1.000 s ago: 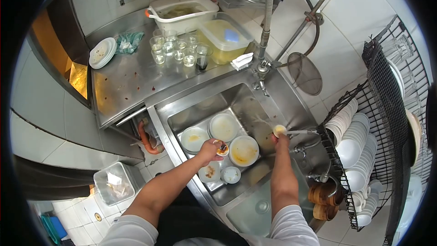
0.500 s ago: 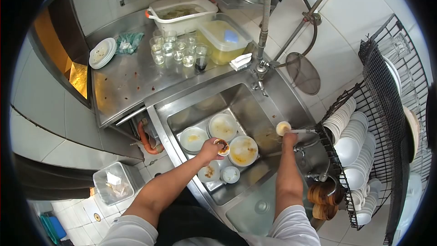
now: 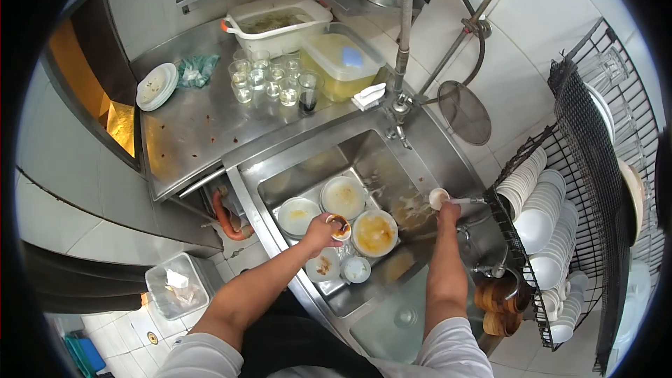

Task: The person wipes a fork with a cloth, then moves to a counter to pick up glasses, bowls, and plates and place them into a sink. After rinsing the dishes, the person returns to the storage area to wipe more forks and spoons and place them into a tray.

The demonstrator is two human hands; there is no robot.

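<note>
My left hand [image 3: 320, 232] grips a small sauce dish [image 3: 340, 227] with dark red-brown residue inside, above the stacked dishes in the sink. In my right hand [image 3: 448, 214] is a small white cup [image 3: 438, 198], tilted at the mouth of a tap spout [image 3: 469, 201]. Water splashes from there over the sink's right side. Below my left hand sit soiled bowls: a yellow-stained bowl [image 3: 375, 232], a stacked bowl [image 3: 343, 197], a bowl at the left [image 3: 298, 216], one with brown scraps [image 3: 323, 265] and a small white bowl [image 3: 355, 269].
A water-filled basin [image 3: 381, 336] lies nearest me. Several glasses [image 3: 273, 78], a white tub [image 3: 280, 36] and a plastic container [image 3: 336, 73] stand on the steel counter [image 3: 189, 133]. At right hangs a wire rack with stacked bowls [image 3: 535, 227]; a bin [image 3: 178, 287] is on the floor.
The yellowish contents of the cup in my right hand have mostly gone, and the cup has tilted. Splashes now spread across the sink's right side. My left hand has hardly moved.
</note>
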